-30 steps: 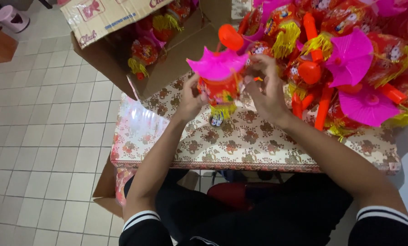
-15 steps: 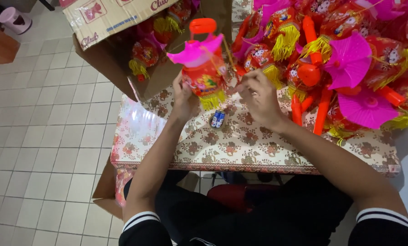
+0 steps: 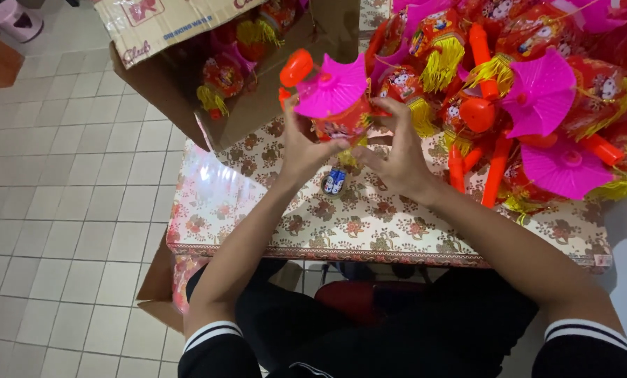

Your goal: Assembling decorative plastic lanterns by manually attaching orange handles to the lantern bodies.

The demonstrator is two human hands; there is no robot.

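While both hands hold a toy lantern (image 3: 338,105) up over the far edge of the tabletop (image 3: 369,224), the work looks to be at a fitting or checking stage on that one piece. The left hand (image 3: 301,143) has its grip curled around the lantern's red body from the left, under the pink parasol-shaped top, with the orange handle sticking out at the upper left. The right hand (image 3: 396,150) has its grip pinching the body from the right, fingers spread across the side. Two small batteries (image 3: 334,180) lie on the floral cloth just below the lantern, between the wrists, so the hands would probably need to turn the lantern's underside up and free one of them. An open cardboard box (image 3: 187,56) stands off the far left corner and holds several more lanterns with yellow tassels. At the far right edge a heap of lanterns (image 3: 530,105) lies loose, in no container.
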